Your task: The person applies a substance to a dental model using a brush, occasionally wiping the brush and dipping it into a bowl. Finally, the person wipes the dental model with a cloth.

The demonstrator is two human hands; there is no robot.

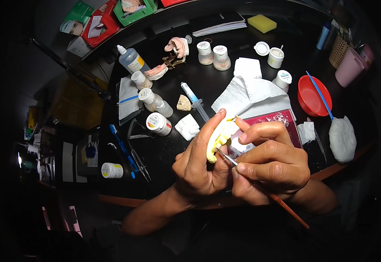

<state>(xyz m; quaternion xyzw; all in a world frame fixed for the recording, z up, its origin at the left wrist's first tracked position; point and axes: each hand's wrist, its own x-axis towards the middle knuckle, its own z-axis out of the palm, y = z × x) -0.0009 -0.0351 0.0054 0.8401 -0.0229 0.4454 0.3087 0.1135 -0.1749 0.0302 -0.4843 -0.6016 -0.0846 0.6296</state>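
My left hand (199, 163) has its grip closed on the yellow dental cast (220, 137), raised above the black table (225, 78). My right hand (271, 168) pinches the fine brush (226, 157), tip touching the cast. I should brace both hands together and use only light strokes.

The light is strong only in the middle, on the hands (243, 161) and the dark table (225, 87), and it seems to come from above, near the camera. The corners are black, because the lens gives a round picture. Lines bend near the edges. The white jars (212, 54) and cloth (251, 94) shine a little. The left side is dim and not sharp
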